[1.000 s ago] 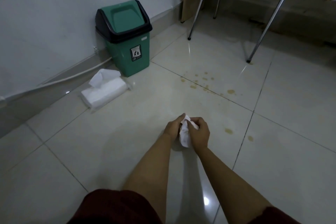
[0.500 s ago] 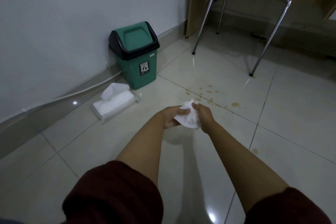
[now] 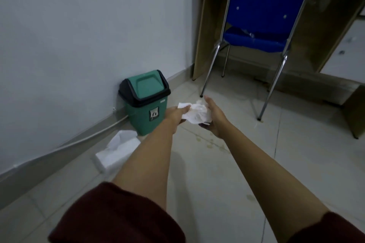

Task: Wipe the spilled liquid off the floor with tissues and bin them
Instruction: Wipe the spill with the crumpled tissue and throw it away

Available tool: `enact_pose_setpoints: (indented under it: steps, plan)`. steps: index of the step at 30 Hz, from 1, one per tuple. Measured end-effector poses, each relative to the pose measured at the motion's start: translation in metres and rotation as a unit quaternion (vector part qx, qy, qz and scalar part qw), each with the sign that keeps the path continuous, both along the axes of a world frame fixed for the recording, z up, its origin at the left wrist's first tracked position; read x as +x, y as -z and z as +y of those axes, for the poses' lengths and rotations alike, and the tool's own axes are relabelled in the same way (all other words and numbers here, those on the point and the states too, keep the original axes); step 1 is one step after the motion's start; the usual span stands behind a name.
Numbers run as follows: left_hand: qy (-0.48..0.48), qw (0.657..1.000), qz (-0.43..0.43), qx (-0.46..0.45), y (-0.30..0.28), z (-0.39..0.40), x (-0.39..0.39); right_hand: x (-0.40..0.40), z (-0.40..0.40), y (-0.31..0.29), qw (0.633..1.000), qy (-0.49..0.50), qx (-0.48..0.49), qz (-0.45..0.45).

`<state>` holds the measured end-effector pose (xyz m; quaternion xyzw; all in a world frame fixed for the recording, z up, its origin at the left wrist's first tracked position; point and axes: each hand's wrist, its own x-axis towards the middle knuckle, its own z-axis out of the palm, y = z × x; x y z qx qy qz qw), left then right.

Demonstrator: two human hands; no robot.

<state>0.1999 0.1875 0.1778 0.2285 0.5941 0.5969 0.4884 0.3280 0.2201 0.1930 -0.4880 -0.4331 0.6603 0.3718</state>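
— While both arms are stretched out, what step would you call this?

— Readying the wipe, I'd say. The tissue (image 3: pixel 196 113) is up in the air between both hands, crumpled and partly spread. The left hand (image 3: pixel 175 115) pinches its left edge; the right hand (image 3: pixel 214 117) cups it from the right, fingers fairly straight, though I can't tell if the thumb grips underneath.

— And the spill?

— Yellowish drops (image 3: pixel 209 141) sit on the floor (image 3: pixel 308 160) just below the hands, with one more (image 3: pixel 250 196) nearer the person. None looks wiped yet.

— So what next?

— Probably lowering the tissue onto those drops and pressing flat, then carrying it left to the bin (image 3: pixel 145 100) by the wall, whose swing lid needs a push. The tissue pack (image 3: pixel 116 151) lies just in front of the bin for more sheets.

— Any writing?

— Only a sticker (image 3: pixel 154 113) on the bin's front with a small pictogram; no words are legible.
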Motion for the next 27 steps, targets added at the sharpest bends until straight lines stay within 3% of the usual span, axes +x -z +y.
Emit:
enact_pose_setpoints:
  steps: [2, 5, 8, 13, 16, 21, 27]
  plan:
    - [-0.057, 0.998, -0.017, -0.001, 0.011, 0.004, -0.007, -0.007, -0.001, -0.003, 0.999, -0.032, 0.017, 0.028]
    - [-0.098, 0.994, -0.055, -0.002, 0.021, 0.011, -0.012, -0.015, 0.003, 0.003, 0.996, -0.061, 0.072, 0.0]
    - [-0.106, 0.993, -0.049, 0.007, 0.022, 0.02, -0.01, -0.023, 0.011, 0.006, 0.986, 0.009, 0.122, -0.114]
    - [-0.189, 0.976, -0.103, 0.032, 0.006, 0.037, 0.002, -0.041, 0.03, 0.0, 0.927, 0.12, 0.243, -0.259]
    - [-0.225, 0.958, -0.17, 0.051, 0.0, 0.038, 0.01, -0.051, 0.035, -0.008, 0.916, 0.089, 0.295, -0.256]
    - [-0.254, 0.916, -0.298, 0.089, 0.004, 0.035, -0.009, -0.089, 0.04, -0.016, 0.943, 0.009, 0.237, -0.236]
    - [-0.277, 0.921, -0.255, 0.096, 0.014, 0.038, -0.04, -0.12, 0.046, 0.002, 0.956, -0.048, 0.229, -0.179]
